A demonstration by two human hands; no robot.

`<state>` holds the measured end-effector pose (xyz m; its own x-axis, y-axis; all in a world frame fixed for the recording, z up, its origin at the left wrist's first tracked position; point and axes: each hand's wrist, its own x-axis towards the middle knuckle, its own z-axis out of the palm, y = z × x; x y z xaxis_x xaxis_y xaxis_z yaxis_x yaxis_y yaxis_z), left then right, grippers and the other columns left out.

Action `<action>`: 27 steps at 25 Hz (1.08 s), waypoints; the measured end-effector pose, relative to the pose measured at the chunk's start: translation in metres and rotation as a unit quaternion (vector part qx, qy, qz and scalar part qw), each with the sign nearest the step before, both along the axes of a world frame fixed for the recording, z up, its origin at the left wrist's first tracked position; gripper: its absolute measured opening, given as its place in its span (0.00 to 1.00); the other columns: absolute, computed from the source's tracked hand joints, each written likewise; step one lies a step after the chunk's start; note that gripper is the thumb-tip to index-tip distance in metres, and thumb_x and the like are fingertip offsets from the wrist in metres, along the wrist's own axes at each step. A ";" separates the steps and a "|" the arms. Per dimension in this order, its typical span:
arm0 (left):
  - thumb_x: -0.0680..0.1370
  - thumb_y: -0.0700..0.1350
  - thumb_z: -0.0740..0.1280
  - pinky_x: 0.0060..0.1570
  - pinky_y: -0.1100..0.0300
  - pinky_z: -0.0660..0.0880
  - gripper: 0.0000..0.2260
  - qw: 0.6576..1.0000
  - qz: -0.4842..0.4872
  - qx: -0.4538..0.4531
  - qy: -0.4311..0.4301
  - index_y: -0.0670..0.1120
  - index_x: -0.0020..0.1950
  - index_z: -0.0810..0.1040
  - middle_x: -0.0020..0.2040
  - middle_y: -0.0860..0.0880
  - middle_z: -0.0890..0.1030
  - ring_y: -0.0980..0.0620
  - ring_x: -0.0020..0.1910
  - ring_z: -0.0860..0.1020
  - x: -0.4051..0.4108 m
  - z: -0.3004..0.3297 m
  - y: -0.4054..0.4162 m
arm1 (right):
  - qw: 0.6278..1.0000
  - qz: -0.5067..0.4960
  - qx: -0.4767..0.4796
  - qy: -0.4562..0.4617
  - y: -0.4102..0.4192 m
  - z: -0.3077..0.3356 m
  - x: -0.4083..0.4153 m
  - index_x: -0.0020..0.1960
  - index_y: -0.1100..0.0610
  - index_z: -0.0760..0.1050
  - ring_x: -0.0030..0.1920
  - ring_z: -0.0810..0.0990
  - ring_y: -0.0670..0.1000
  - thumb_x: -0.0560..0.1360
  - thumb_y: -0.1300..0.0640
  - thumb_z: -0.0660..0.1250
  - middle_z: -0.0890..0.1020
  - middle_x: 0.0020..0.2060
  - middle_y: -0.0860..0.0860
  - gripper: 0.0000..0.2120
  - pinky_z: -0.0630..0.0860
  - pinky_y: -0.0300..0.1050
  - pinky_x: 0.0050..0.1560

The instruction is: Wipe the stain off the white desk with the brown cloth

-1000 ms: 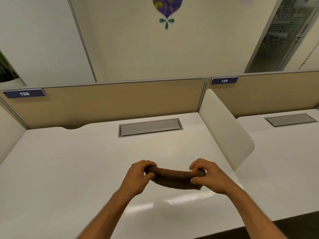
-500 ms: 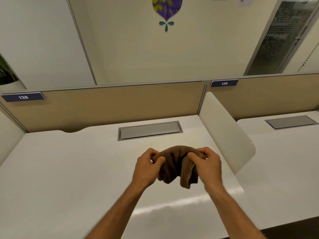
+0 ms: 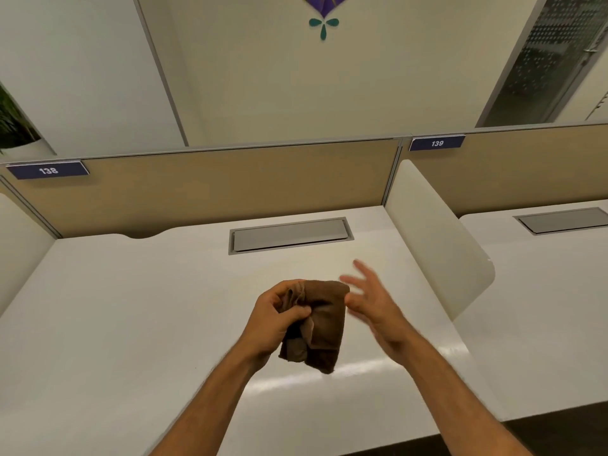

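The brown cloth (image 3: 320,327) hangs folded and bunched above the middle of the white desk (image 3: 131,324). My left hand (image 3: 278,315) is shut on the cloth's upper left part and holds it off the surface. My right hand (image 3: 371,302) is just right of the cloth, fingers spread and blurred, its thumb close to the cloth's right edge. I cannot make out a clear stain on the desk; only a tiny dark speck (image 3: 194,367) shows left of my left forearm.
A grey cable hatch (image 3: 291,235) is set into the desk's back. A tan partition (image 3: 214,189) with label 138 (image 3: 48,170) closes the rear. A white curved divider (image 3: 437,238) stands on the right, with a second desk (image 3: 543,291) beyond it.
Both hands first held the cloth stretched low, then bunched it together higher up. Now my right hand has let go and opened; the cloth hangs from my left hand alone.
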<state>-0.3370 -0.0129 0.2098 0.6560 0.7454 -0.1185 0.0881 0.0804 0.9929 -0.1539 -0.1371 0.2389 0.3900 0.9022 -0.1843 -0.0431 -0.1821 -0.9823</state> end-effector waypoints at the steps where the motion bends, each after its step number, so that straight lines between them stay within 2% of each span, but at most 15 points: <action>1: 0.75 0.43 0.73 0.47 0.58 0.83 0.14 0.999 0.007 -0.037 -0.023 0.58 0.57 0.84 0.55 0.50 0.88 0.49 0.54 0.87 0.001 -0.001 -0.001 | 0.995 0.061 -0.028 0.068 -0.005 -0.016 -0.001 0.76 0.45 0.66 0.67 0.79 0.54 0.59 0.30 0.79 0.79 0.69 0.49 0.50 0.75 0.58 0.68; 3: 0.74 0.44 0.73 0.49 0.51 0.84 0.17 0.994 0.019 -0.091 -0.049 0.54 0.62 0.82 0.57 0.46 0.87 0.43 0.56 0.86 0.006 -0.005 -0.001 | 0.983 0.122 -0.033 0.130 -0.016 -0.044 -0.008 0.71 0.47 0.75 0.65 0.82 0.58 0.64 0.34 0.79 0.82 0.65 0.54 0.40 0.78 0.61 0.66; 5: 0.72 0.41 0.72 0.50 0.47 0.84 0.25 0.994 0.012 -0.103 -0.042 0.51 0.69 0.77 0.61 0.43 0.85 0.40 0.60 0.84 0.015 -0.009 -0.004 | 0.988 0.073 -0.033 0.129 -0.021 -0.055 -0.010 0.63 0.43 0.80 0.58 0.85 0.60 0.67 0.38 0.80 0.85 0.60 0.54 0.27 0.83 0.63 0.58; 8: 0.67 0.34 0.68 0.52 0.38 0.84 0.38 0.994 -0.028 -0.101 -0.012 0.53 0.76 0.68 0.68 0.46 0.79 0.41 0.64 0.80 0.032 -0.018 -0.015 | 0.990 0.002 -0.047 0.136 -0.025 -0.056 0.008 0.60 0.43 0.81 0.49 0.87 0.64 0.68 0.42 0.80 0.87 0.55 0.56 0.22 0.85 0.61 0.42; 9: 0.67 0.34 0.68 0.48 0.41 0.84 0.40 0.994 -0.046 -0.100 -0.004 0.55 0.78 0.65 0.69 0.48 0.78 0.42 0.65 0.80 0.040 -0.024 -0.018 | 0.990 -0.008 -0.046 0.137 -0.028 -0.056 0.018 0.60 0.43 0.80 0.47 0.87 0.65 0.70 0.42 0.79 0.87 0.54 0.56 0.21 0.85 0.60 0.40; 10: 0.68 0.34 0.69 0.44 0.48 0.84 0.42 0.993 -0.057 -0.100 0.004 0.57 0.78 0.63 0.69 0.50 0.77 0.43 0.64 0.80 0.049 -0.030 -0.022 | 0.990 -0.018 -0.050 0.131 -0.032 -0.057 0.028 0.62 0.44 0.79 0.47 0.87 0.66 0.71 0.43 0.77 0.87 0.53 0.56 0.21 0.84 0.59 0.40; 12: 0.68 0.35 0.71 0.41 0.56 0.82 0.40 0.992 -0.057 -0.113 0.023 0.60 0.77 0.65 0.68 0.52 0.77 0.45 0.63 0.80 0.069 -0.045 -0.028 | 0.990 -0.040 -0.070 0.120 -0.039 -0.067 0.049 0.64 0.46 0.77 0.46 0.87 0.66 0.72 0.44 0.76 0.87 0.53 0.55 0.22 0.85 0.60 0.41; 15: 0.67 0.36 0.72 0.40 0.56 0.82 0.37 0.986 -0.026 -0.153 0.066 0.60 0.72 0.71 0.66 0.51 0.80 0.47 0.59 0.83 0.109 -0.073 -0.034 | 0.983 -0.086 -0.114 0.114 -0.049 -0.096 0.078 0.65 0.48 0.77 0.49 0.88 0.60 0.75 0.46 0.75 0.87 0.53 0.52 0.20 0.86 0.61 0.45; 19: 0.67 0.37 0.72 0.39 0.59 0.81 0.38 0.977 -0.019 -0.175 0.123 0.55 0.75 0.69 0.68 0.48 0.78 0.45 0.61 0.81 0.180 -0.109 -0.036 | 0.965 -0.159 -0.163 0.129 -0.050 -0.135 0.129 0.66 0.51 0.75 0.43 0.88 0.63 0.79 0.54 0.71 0.88 0.49 0.54 0.16 0.84 0.53 0.37; 21: 0.69 0.33 0.71 0.38 0.61 0.81 0.37 0.971 -0.019 -0.184 0.151 0.54 0.76 0.68 0.68 0.47 0.78 0.47 0.61 0.81 0.221 -0.124 -0.035 | 0.960 -0.170 -0.181 0.131 -0.047 -0.151 0.164 0.65 0.51 0.76 0.40 0.88 0.63 0.77 0.55 0.71 0.88 0.47 0.55 0.16 0.83 0.52 0.35; 23: 0.72 0.30 0.71 0.38 0.62 0.82 0.36 0.968 -0.019 -0.186 0.169 0.53 0.76 0.68 0.68 0.47 0.78 0.50 0.59 0.81 0.262 -0.137 -0.027 | 0.958 -0.179 -0.190 0.119 -0.038 -0.166 0.202 0.63 0.48 0.77 0.40 0.88 0.56 0.74 0.54 0.72 0.88 0.44 0.49 0.18 0.85 0.52 0.38; 25: 0.72 0.29 0.71 0.38 0.61 0.82 0.36 0.966 -0.015 -0.184 0.179 0.52 0.76 0.68 0.67 0.47 0.78 0.51 0.58 0.81 0.306 -0.151 -0.013 | 0.956 -0.195 -0.190 0.110 -0.023 -0.181 0.241 0.62 0.45 0.77 0.41 0.87 0.46 0.75 0.55 0.72 0.87 0.43 0.43 0.17 0.85 0.45 0.36; 27: 0.72 0.28 0.71 0.45 0.57 0.84 0.35 0.968 -0.003 -0.171 0.182 0.50 0.76 0.68 0.67 0.45 0.78 0.50 0.59 0.81 0.345 -0.162 0.004 | 0.956 -0.209 -0.181 0.100 -0.001 -0.193 0.273 0.59 0.41 0.77 0.42 0.86 0.41 0.77 0.56 0.72 0.86 0.47 0.42 0.15 0.81 0.37 0.35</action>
<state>0.0079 -0.0092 0.0475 0.5290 0.6171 -0.5826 0.4291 0.3977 0.8110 0.1191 -0.1380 0.0462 0.6275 0.5377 -0.5632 -0.3661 -0.4347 -0.8228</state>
